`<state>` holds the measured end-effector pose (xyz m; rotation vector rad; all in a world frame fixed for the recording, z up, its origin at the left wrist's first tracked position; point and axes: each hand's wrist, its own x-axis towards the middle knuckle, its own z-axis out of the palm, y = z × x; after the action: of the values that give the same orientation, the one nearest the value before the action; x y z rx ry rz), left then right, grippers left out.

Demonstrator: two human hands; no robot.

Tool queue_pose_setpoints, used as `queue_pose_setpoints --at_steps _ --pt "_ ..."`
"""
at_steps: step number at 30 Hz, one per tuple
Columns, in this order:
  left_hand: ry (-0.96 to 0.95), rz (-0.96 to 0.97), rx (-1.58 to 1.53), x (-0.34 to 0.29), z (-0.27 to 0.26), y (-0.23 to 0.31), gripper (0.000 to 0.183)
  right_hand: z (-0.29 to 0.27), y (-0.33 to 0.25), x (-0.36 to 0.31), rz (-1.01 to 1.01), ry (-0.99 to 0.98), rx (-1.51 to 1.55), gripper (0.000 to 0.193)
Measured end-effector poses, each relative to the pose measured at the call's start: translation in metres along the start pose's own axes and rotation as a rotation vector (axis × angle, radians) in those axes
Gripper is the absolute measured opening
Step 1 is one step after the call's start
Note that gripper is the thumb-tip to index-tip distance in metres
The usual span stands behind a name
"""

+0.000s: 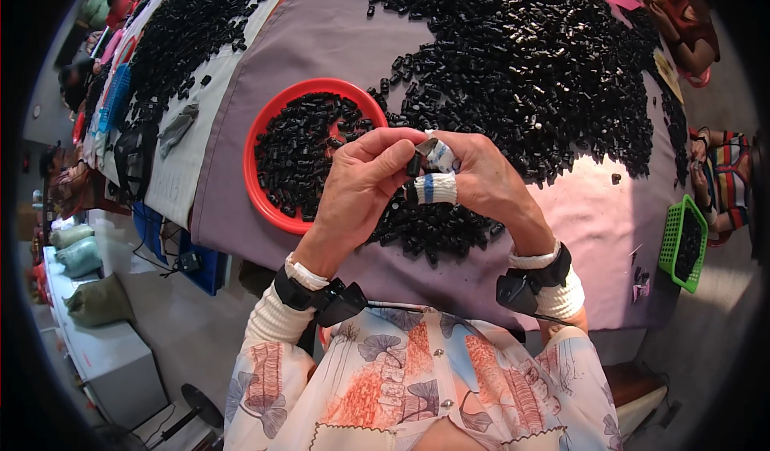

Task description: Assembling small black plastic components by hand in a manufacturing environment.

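Observation:
My left hand [361, 180] and my right hand [484, 174] meet in front of me, over the near edge of the black pile. A small black cylinder [414, 165] shows between them, in the pinch of my left thumb and fingers. My right fingers are curled against it; whatever else they grip is hidden. White wraps [438, 188], one with a blue stripe, cover some right fingers. Just left of the hands sits a round red tray [253, 180], full of similar small black cylinders [301, 150]; my left hand overlaps its right side.
A large heap of black cylinders [521, 66] spreads over the mauve tablecloth [289, 42]. Another heap [192, 30] lies at far left. A green basket [683, 242] stands at the right edge, near other people seated there. A blue bin [200, 266] is low on the left.

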<state>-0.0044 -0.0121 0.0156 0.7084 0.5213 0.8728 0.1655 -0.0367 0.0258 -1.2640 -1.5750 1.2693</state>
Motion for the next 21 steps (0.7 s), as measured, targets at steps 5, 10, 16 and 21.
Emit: queue_pose_setpoints --at_steps 5,10,16,21 --pt "-0.002 0.001 0.027 -0.0005 0.0032 0.0011 0.019 0.0006 0.0023 0.0000 -0.019 0.007 0.019 0.030" --pt "-0.003 0.013 0.050 -0.0006 0.0045 0.0009 0.019 0.0011 0.0002 -0.0004 -0.030 0.007 0.023 0.031" --pt "0.010 0.029 0.066 -0.0006 0.0054 0.0011 0.019 -0.0001 0.0017 -0.0006 -0.029 -0.007 -0.034 0.033" --pt "0.008 0.047 0.088 0.0000 0.0051 0.0008 0.019 0.0005 0.0018 -0.0005 -0.059 -0.005 -0.051 0.034"
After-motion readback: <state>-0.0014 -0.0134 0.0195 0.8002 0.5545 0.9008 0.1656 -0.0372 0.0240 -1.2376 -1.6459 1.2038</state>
